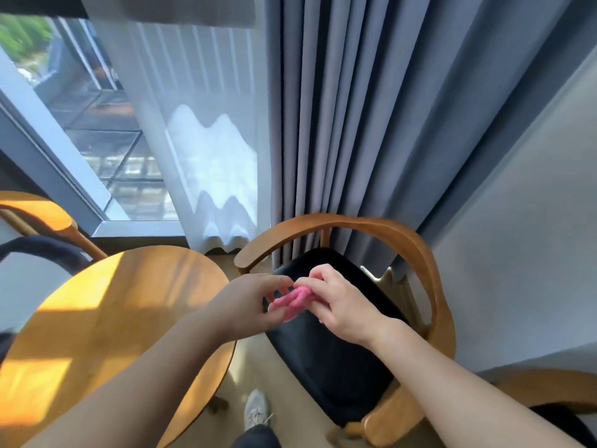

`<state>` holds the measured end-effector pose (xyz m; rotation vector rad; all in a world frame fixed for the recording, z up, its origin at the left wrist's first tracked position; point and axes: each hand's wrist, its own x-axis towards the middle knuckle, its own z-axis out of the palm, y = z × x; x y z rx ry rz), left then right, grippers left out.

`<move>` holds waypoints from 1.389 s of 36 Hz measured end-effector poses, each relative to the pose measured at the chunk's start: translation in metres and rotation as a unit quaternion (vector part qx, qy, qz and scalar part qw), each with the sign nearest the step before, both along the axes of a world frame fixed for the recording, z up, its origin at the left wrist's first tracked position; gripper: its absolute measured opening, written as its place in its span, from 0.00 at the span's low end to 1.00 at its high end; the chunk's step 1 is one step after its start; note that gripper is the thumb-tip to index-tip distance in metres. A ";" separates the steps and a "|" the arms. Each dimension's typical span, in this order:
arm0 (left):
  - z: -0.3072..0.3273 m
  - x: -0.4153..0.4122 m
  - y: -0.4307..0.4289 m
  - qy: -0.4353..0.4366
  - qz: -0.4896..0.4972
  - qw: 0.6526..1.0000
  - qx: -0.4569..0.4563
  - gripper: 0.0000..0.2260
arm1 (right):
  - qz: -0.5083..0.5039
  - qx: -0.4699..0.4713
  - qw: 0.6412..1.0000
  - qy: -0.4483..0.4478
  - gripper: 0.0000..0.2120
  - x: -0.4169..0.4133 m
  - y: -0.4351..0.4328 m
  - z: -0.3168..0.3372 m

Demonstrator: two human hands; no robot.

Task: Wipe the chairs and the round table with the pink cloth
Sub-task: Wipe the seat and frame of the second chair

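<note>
At nine o'clock, the edge of a second chair (pixel 38 215), cut off by the frame. At eight o'clock, the round table (pixel 122 318), sunlit, not yet under any cloth. At six o'clock, just below centre, the pink cloth (pixel 295 300), bunched into a small wad and held between both hands in front of the left edge of the dark seat (pixel 339 367) of the armchair (pixel 420 253) at four o'clock.

Likely troubles: could prove too wadded to cover much of the table per stroke, leaving patches unwiped. Could slip from a light pinch during refolding and drop to the floor (pixel 245 360) near the shoe (pixel 256 409) at six o'clock. Could catch the grey curtain (pixel 339 124) hanging close behind the armchair's back rail when reaching round it.

Left hand (pixel 252 302): fingertips curled in, barely parted, pinching the cloth's left end. Right hand (pixel 339 308): closed more fully, thumb and fingers wrapped over the right end. Seemingly touching only the cloth, not the chair.
</note>
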<state>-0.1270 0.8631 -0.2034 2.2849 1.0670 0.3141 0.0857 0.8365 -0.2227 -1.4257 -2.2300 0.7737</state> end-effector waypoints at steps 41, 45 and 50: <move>-0.124 -0.071 0.236 0.052 0.188 0.980 -0.037 0.07 | -0.150 -0.168 0.973 0.041 0.09 -0.082 0.241 -0.127; -0.137 -0.076 0.270 0.054 0.230 0.972 0.024 0.06 | -0.131 -0.102 0.986 0.015 0.11 -0.088 0.269 -0.135; -0.181 -0.083 0.272 0.089 0.291 0.952 -0.025 0.10 | -0.041 -0.141 0.989 -0.013 0.09 -0.099 0.266 -0.174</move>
